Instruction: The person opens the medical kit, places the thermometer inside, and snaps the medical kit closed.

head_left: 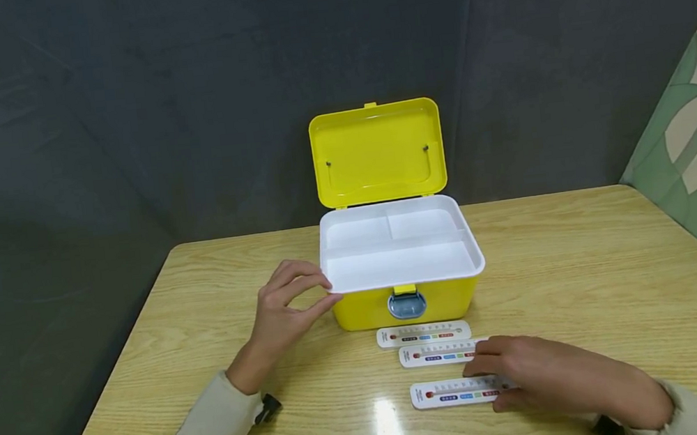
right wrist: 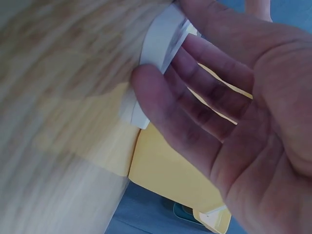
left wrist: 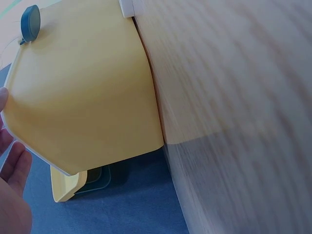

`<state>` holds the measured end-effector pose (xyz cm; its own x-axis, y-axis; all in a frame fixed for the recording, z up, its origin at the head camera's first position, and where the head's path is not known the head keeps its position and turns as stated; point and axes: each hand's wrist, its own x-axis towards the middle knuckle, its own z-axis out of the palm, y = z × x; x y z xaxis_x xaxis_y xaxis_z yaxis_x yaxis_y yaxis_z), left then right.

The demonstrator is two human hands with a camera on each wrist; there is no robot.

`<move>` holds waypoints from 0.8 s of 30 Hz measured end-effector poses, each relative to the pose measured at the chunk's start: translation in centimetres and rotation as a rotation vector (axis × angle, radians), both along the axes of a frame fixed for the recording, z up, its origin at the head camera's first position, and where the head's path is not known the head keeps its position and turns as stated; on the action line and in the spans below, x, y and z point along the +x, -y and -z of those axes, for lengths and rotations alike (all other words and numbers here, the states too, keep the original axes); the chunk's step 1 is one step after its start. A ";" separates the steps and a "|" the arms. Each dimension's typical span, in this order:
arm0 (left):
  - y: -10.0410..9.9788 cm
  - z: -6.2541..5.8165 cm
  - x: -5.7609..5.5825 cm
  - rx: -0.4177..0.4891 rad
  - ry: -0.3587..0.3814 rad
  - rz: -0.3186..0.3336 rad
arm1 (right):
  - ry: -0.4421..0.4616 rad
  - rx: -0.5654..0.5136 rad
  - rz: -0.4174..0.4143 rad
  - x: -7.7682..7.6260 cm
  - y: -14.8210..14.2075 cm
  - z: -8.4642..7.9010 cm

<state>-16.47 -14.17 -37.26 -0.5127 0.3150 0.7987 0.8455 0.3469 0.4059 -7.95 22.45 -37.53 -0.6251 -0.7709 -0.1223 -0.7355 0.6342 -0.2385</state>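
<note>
A wooden table with dark cloth behind it.
The table (head_left: 581,272) is light yellow-brown, with wavy wood lines all over and round corners at the back. A big dark cloth (head_left: 218,104) hangs like a wall behind the back edge and down past the left edge. It has some soft creases, and it looks bluer from the left wrist. By the back right corner, a wall covering (head_left: 690,170) with big green leaf shapes on cream slants along the right edge. A shiny white light spot (head_left: 389,431) glows far from the back edge.
</note>
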 end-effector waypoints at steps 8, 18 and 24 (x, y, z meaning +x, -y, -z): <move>-0.1 -0.1 0.0 -0.005 -0.003 -0.009 | -0.013 -0.016 -0.011 0.3 -0.1 -0.4; -0.1 -0.1 0.0 -0.005 -0.023 -0.017 | -0.016 -0.011 -0.011 0.3 -0.1 -0.8; -0.1 0.0 0.0 -0.003 -0.017 -0.012 | -0.037 -0.038 -0.018 0.1 -0.1 -0.7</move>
